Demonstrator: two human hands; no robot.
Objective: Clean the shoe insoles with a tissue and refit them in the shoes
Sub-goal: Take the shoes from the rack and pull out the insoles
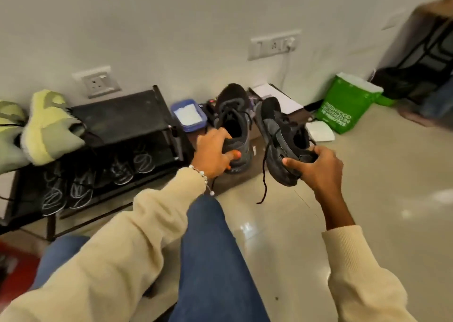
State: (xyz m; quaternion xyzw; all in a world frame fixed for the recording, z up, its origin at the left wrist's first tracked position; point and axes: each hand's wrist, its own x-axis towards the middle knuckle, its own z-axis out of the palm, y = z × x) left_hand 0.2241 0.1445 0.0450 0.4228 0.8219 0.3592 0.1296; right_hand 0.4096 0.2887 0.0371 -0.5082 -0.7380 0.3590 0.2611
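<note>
Two black lace-up shoes are held above the floor in the head view. My left hand (215,151) grips the heel of the left black shoe (235,116), whose opening faces me. My right hand (316,167) clasps the heel and sole of the right black shoe (277,130), tilted with its toe pointing away and a lace dangling below. The insides of both shoes are dark, so I cannot tell whether insoles sit in them. A blue tub of white tissues (188,114) stands by the wall behind the left shoe.
A black shoe rack (117,118) stands at the left with pale green shoes (49,128) on top and sandals on the lower shelf. A green bag (343,106) and papers (277,96) lie by the wall. My legs in jeans (208,253) stretch over the shiny tiled floor (380,187).
</note>
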